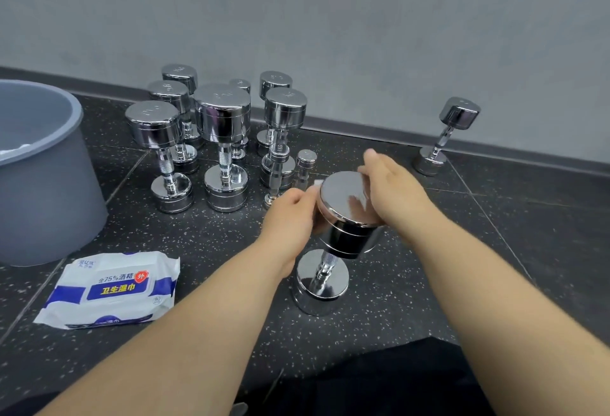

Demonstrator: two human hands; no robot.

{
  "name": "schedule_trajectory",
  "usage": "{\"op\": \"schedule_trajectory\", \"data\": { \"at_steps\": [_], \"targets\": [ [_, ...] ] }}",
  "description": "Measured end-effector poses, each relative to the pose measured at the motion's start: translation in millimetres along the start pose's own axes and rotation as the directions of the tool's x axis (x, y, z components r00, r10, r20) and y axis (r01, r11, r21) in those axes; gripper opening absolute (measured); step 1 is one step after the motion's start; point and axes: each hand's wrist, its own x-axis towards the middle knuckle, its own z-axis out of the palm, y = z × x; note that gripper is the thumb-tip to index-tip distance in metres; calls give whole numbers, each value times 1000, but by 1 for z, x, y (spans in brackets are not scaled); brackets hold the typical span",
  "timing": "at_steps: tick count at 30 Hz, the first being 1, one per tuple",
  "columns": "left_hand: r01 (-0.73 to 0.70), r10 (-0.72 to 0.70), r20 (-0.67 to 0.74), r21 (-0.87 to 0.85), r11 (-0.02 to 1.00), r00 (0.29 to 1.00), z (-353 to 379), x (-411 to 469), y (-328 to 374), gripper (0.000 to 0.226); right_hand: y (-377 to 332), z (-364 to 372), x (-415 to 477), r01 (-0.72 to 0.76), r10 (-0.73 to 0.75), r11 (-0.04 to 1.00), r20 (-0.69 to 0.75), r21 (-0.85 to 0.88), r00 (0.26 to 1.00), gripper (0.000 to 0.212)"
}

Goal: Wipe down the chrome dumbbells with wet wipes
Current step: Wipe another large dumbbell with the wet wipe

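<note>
A chrome dumbbell (343, 217) stands upright on the dark speckled floor in front of me. My left hand (290, 214) presses a white wet wipe (317, 183) against the left side of its upper head; only a corner of the wipe shows. My right hand (392, 191) grips the right rim of the same head. Behind it stands a cluster of several upright chrome dumbbells (221, 125). A single small dumbbell (445, 135) stands apart at the right by the wall.
A grey plastic bucket (49, 191) with white material inside sits at the left. A white and blue pack of wet wipes (112, 290) lies on the floor near my left forearm. A grey wall runs behind. My dark-clothed leg (396, 379) is at the bottom.
</note>
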Motion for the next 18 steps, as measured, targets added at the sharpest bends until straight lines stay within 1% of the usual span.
{"op": "schedule_trajectory", "data": {
  "at_steps": [2,3,4,6,7,8,10,11,13,15,18],
  "targets": [
    [63,-59,27,-170,983,998,3,-2,0,29,13,6,-8,-84,98,975,-54,206,994,42],
    [41,-39,16,-186,982,999,3,-2,2,29,17,9,-8,-110,135,945,-61,308,989,38],
    [-9,6,-23,-145,989,1000,2,-1,4,32,20,11,-8,-124,163,912,-68,390,984,35],
    [-129,123,-90,-73,989,988,2,1,10,39,25,16,-7,-124,191,861,-87,493,978,33],
    [-158,151,-97,-72,985,984,2,0,11,40,27,19,-6,-115,201,839,-107,532,974,32],
    [-166,158,-101,-74,983,982,0,0,10,35,28,22,-5,-103,213,814,-128,572,969,31],
    [-135,130,-61,-92,987,990,-1,-3,5,12,30,28,-3,-77,230,762,-158,643,960,31],
    [-122,119,-37,-94,988,992,-1,-3,3,6,31,30,-2,-64,234,746,-171,663,957,31],
    [-124,124,-12,-73,990,992,-3,-5,7,15,32,33,-1,-40,232,733,-194,679,953,31],
    [-183,182,-25,-43,982,983,-4,-9,13,15,32,34,-1,-23,224,735,-210,678,952,31],
    [-189,192,-43,63,980,980,-2,-18,2,25,30,35,-3,-29,250,702,-208,712,946,40]
  ]
}}
